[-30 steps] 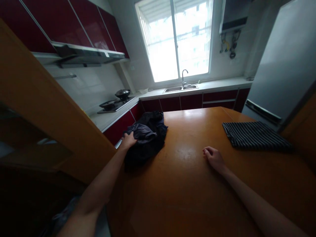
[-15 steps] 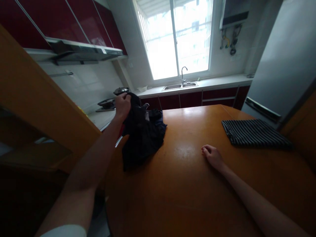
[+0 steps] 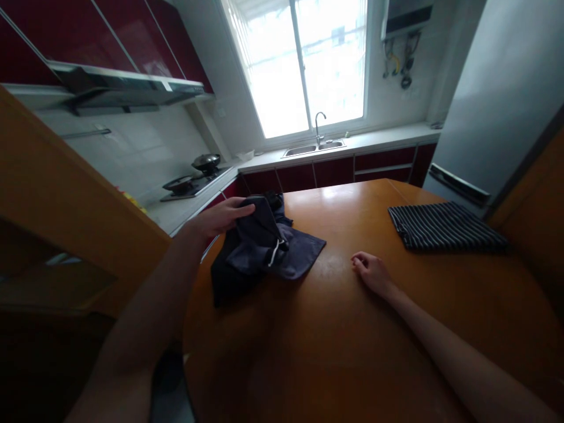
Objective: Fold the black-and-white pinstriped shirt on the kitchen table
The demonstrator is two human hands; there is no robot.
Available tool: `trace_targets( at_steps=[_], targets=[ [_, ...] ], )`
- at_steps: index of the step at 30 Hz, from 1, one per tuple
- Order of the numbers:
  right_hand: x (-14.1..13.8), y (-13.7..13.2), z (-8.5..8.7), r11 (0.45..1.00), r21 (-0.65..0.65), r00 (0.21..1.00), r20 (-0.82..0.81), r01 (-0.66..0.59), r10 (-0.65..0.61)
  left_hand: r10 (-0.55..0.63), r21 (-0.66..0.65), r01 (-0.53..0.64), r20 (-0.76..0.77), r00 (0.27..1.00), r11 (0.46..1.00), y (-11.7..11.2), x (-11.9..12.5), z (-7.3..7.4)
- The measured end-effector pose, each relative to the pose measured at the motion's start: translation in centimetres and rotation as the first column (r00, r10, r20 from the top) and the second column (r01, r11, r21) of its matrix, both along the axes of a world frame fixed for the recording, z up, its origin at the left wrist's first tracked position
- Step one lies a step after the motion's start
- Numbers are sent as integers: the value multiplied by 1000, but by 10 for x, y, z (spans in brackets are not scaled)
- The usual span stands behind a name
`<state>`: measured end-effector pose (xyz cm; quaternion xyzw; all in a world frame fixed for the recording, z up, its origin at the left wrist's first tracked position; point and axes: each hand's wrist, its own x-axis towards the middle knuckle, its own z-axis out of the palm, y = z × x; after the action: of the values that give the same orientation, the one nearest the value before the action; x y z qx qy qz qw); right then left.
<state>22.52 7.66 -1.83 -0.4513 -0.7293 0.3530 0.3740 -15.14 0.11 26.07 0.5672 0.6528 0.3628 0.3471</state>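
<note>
My left hand [image 3: 227, 216] is closed on the upper edge of dark grey-blue shorts [image 3: 297, 249], holding that part raised above the table. A white drawstring [image 3: 275, 251] hangs out near their middle. Under and behind them lies bunched black cloth [image 3: 233, 285], partly hidden; whether it belongs to the same garment I cannot tell. My right hand [image 3: 372, 274] rests on the wooden table [image 3: 335, 341] with its fingers curled in and nothing visible in them. To its right lies a folded black cloth with pale stripes [image 3: 445, 227].
Beyond the table runs a white counter [image 3: 379, 136] with a sink [image 3: 312, 148] beneath the window. A lidded pot [image 3: 206, 162] and a pan [image 3: 178, 185] stand on the stove at left. A fridge [image 3: 489, 100] is at the right.
My left hand has come lower and nearer with the garment, whose grey-blue side and drawstring now show, spread further right. The right hand stays resting on the table. The view has shifted slightly.
</note>
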Motion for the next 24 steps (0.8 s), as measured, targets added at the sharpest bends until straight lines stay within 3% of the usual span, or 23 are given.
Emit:
trace_targets(
  at_steps=[2,4,5,7,8,10,11,12,15,16,18,20,22,24],
  targets=[
    [0,-1,-1,1000,-2,1000,20,-9,9,-6,-48,2,-73,997,999,-1,-6,-2],
    [0,-1,-1,1000,-10,1000,24,-7,7,103,-47,-123,-303,948,991,-6,-21,-2],
    [0,-1,-1,1000,-13,1000,22,-1,2,170,-20,-204,-477,862,979,-11,-31,-4],
    [-1,-1,-1,1000,-9,1000,26,13,-12,260,72,-335,-786,561,939,-26,-54,-12],
    [-1,-1,-1,1000,-2,999,35,18,-18,279,122,-369,-869,408,921,-34,-64,-19],
    [-2,-1,0,1000,17,998,63,24,-25,314,219,-371,-924,220,902,-51,-76,-40],
    [-2,-1,1,999,28,996,78,27,-29,332,254,-338,-922,200,906,-56,-78,-53],
    [-3,-1,2,999,37,995,94,30,-33,321,249,-287,-916,240,925,-59,-77,-67],
    [-3,-2,2,998,48,992,120,39,-45,82,19,-133,-872,483,991,-57,-66,-108],
    [-2,-2,1,998,46,992,120,38,-44,18,-49,-114,-855,519,992,-54,-62,-119],
    [-2,-1,0,999,38,993,111,28,-32,-52,-143,-137,-855,516,980,-46,-57,-133],
    [-1,-1,-1,999,36,994,105,14,-17,-111,-220,-183,-875,472,958,-38,-58,-135],
    [-1,-1,-1,999,44,994,112,6,-11,-167,-278,-202,-883,438,939,-28,-61,-127],
    [-1,-1,0,998,56,992,124,2,-9,-152,-260,-225,-900,408,939,-17,-63,-115]
  ],
)
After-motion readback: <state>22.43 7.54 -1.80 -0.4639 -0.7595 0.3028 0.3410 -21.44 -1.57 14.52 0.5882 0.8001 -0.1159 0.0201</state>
